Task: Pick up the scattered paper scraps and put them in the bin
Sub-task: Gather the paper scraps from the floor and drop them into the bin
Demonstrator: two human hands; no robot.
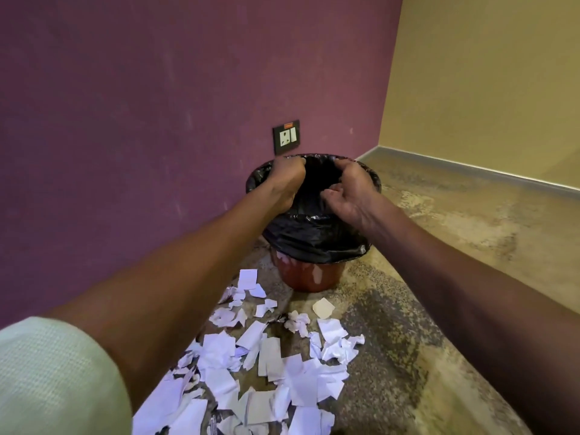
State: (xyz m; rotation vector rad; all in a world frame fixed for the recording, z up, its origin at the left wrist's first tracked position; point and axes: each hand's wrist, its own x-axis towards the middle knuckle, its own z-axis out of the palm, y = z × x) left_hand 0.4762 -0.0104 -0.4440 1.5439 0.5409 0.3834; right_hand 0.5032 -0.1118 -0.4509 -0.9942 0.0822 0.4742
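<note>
On the speckled floor (pixel 455 277) in front of the bin (pixel 306 277), white paper scraps (pixel 276 365) lie strewn in a loose heap, the nearest just short of its red base. Over the bin's mouth, lined with a black bag (pixel 317 240), both hands hang with fingers curled downward: the left hand (pixel 287 183) above the far-left rim, the right hand (pixel 348 193) above the right side. Whether either holds paper I cannot tell. Behind the bin, a socket plate (pixel 286 137) sits on the purple wall (pixel 157 105).
</note>
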